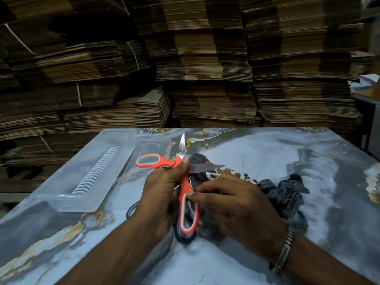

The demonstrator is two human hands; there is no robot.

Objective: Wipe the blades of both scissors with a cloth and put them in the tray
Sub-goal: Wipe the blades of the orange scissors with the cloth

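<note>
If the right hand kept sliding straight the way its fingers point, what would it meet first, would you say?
The right hand points left, its fingertips already at the orange scissors' near handle. Beyond that it would probably meet the left hand, though depth is unclear.

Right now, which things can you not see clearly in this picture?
- Head view: second scissors, dark handles only; the left hand and orange scissors cover the blades.
- Cloth: partly under the right hand.
- Clear tray: contents hard to judge.
</note>
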